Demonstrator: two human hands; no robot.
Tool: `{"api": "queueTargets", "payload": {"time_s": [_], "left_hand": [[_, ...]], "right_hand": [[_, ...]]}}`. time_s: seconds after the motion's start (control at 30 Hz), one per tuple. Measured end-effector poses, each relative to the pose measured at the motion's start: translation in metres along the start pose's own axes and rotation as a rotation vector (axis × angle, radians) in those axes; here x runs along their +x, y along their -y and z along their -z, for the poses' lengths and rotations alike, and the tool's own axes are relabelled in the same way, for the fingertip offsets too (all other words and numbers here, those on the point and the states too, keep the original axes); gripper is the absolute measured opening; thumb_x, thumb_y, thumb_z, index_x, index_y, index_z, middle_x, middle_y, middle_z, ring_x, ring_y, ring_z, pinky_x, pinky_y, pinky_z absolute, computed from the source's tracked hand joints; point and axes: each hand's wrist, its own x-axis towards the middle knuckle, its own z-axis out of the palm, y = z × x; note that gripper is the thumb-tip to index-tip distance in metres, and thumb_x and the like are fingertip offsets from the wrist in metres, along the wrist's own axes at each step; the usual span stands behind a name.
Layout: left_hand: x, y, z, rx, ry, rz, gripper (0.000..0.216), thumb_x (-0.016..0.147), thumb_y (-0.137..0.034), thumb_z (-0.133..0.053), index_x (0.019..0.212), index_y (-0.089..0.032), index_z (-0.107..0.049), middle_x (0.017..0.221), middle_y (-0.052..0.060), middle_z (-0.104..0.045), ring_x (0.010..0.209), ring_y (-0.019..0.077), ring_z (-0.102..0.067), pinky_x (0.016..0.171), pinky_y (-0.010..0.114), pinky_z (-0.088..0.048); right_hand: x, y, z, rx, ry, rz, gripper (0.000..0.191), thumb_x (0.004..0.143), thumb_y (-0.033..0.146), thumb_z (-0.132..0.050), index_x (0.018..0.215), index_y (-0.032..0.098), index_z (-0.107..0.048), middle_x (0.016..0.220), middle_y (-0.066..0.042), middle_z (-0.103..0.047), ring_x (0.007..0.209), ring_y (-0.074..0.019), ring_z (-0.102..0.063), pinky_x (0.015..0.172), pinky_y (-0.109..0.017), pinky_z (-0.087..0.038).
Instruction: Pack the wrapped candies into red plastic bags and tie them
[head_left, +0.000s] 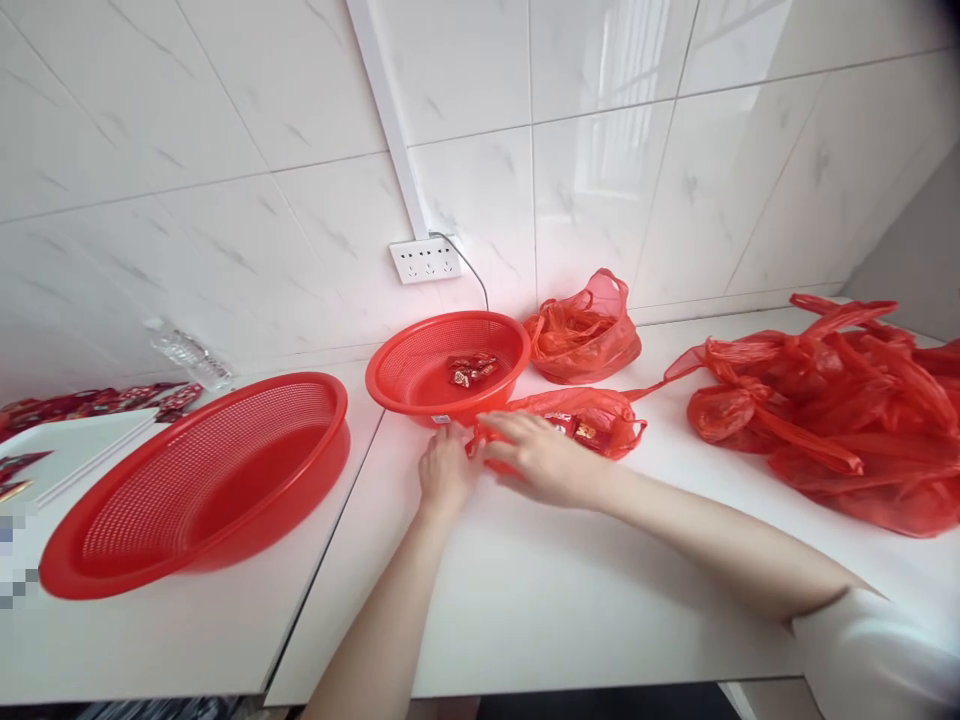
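Both my hands meet at the near end of a small red plastic bag point(592, 420) with wrapped candies inside, lying on the white countertop point(570, 590). My left hand point(444, 470) is curled at the bag's left tip, fingers closed on the plastic. My right hand point(536, 458) lies over the bag's mouth, its fingers bent down onto the plastic. Just behind them stands a small red mesh basket point(420, 352) with a few wrapped candies point(471, 369) in it.
A large empty red mesh basket point(187, 480) sits tilted at the left. Another red bag point(585, 335) stands by the tiled wall, and a heap of red bags point(832, 410) fills the right. A wall socket point(425, 260), a clear bottle point(191, 357) and red wrappers point(82, 403) lie far left.
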Motion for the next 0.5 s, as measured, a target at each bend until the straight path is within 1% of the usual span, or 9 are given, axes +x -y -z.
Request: {"api": "queueTargets", "payload": {"time_s": [0.03, 0.07, 0.1, 0.17, 0.2, 0.27, 0.33, 0.43, 0.5], "left_hand": [[0.001, 0.001, 0.001, 0.145, -0.054, 0.044, 0.032, 0.085, -0.042, -0.053, 0.103, -0.016, -0.055, 0.106, 0.016, -0.059, 0.104, 0.0308, -0.058, 0.081, 0.038, -0.046], [0.002, 0.003, 0.002, 0.255, -0.078, 0.079, 0.036, 0.083, -0.048, -0.053, 0.1, -0.016, -0.056, 0.104, 0.016, -0.06, 0.101, 0.0319, -0.059, 0.08, 0.039, -0.046], [0.003, 0.005, 0.002, 0.306, -0.059, 0.099, 0.038, 0.082, -0.052, -0.053, 0.097, -0.017, -0.056, 0.101, 0.015, -0.062, 0.099, 0.0319, -0.06, 0.079, 0.039, -0.046], [0.005, 0.008, 0.001, 0.31, 0.031, 0.103, 0.033, 0.083, -0.053, -0.051, 0.088, -0.02, -0.057, 0.098, 0.012, -0.063, 0.093, 0.029, -0.063, 0.076, 0.037, -0.045], [0.005, 0.008, 0.001, 0.3, 0.058, 0.101, 0.031, 0.084, -0.052, -0.049, 0.085, -0.022, -0.057, 0.097, 0.01, -0.064, 0.09, 0.0274, -0.063, 0.074, 0.035, -0.045], [0.006, 0.009, -0.002, 0.295, 0.067, 0.113, 0.028, 0.085, -0.049, -0.047, 0.082, -0.023, -0.057, 0.096, 0.008, -0.065, 0.087, 0.0258, -0.064, 0.072, 0.034, -0.044], [0.006, 0.009, -0.004, 0.292, 0.047, 0.128, 0.025, 0.084, -0.048, -0.049, 0.086, -0.024, -0.057, 0.097, 0.008, -0.065, 0.086, 0.0253, -0.064, 0.071, 0.033, -0.044], [0.007, 0.01, -0.001, 0.203, 0.03, 0.124, 0.019, 0.081, -0.041, -0.055, 0.085, -0.023, -0.06, 0.098, 0.008, -0.067, 0.087, 0.0237, -0.064, 0.073, 0.033, -0.045], [0.008, 0.01, 0.012, -0.026, 0.062, 0.116, 0.017, 0.078, -0.038, -0.059, 0.08, -0.021, -0.062, 0.096, 0.007, -0.069, 0.09, 0.0228, -0.064, 0.075, 0.031, -0.045]], "right_hand": [[-0.011, -0.011, 0.012, -0.083, 0.061, -0.136, 0.027, 0.084, 0.023, -0.064, 0.11, 0.019, -0.068, 0.149, -0.017, -0.039, 0.14, -0.036, -0.03, 0.11, -0.055, -0.028], [-0.02, -0.021, 0.024, -0.157, 0.134, -0.271, 0.025, 0.082, 0.023, -0.065, 0.106, 0.019, -0.07, 0.147, -0.018, -0.04, 0.14, -0.0391, -0.029, 0.108, -0.058, -0.027], [-0.029, -0.032, 0.036, -0.221, 0.202, -0.386, 0.022, 0.082, 0.023, -0.064, 0.102, 0.019, -0.072, 0.143, -0.019, -0.045, 0.138, -0.0413, -0.03, 0.107, -0.06, -0.027], [-0.042, -0.051, 0.055, -0.282, 0.342, -0.557, 0.019, 0.086, 0.025, -0.057, 0.089, 0.017, -0.073, 0.121, -0.02, -0.06, 0.125, -0.0404, -0.047, 0.101, -0.058, -0.034], [-0.046, -0.06, 0.062, -0.272, 0.416, -0.623, 0.023, 0.087, 0.025, -0.052, 0.081, 0.016, -0.072, 0.105, -0.019, -0.065, 0.112, -0.0375, -0.056, 0.095, -0.054, -0.04], [-0.052, -0.077, 0.07, -0.217, 0.531, -0.722, 0.028, 0.088, 0.026, -0.048, 0.07, 0.015, -0.067, 0.082, -0.015, -0.064, 0.085, -0.0299, -0.064, 0.076, -0.042, -0.047], [-0.054, -0.091, 0.07, -0.174, 0.569, -0.791, 0.025, 0.085, 0.026, -0.051, 0.066, 0.015, -0.063, 0.075, -0.011, -0.061, 0.069, -0.0244, -0.062, 0.061, -0.034, -0.044], [-0.057, -0.103, 0.068, -0.18, 0.557, -0.852, 0.021, 0.079, 0.023, -0.057, 0.06, 0.016, -0.057, 0.069, -0.007, -0.056, 0.059, -0.02, -0.057, 0.052, -0.03, -0.038], [-0.06, -0.104, 0.074, -0.168, 0.527, -0.841, 0.025, 0.078, 0.02, -0.058, 0.054, 0.017, -0.053, 0.062, -0.006, -0.054, 0.055, -0.0185, -0.055, 0.051, -0.029, -0.036]]}}
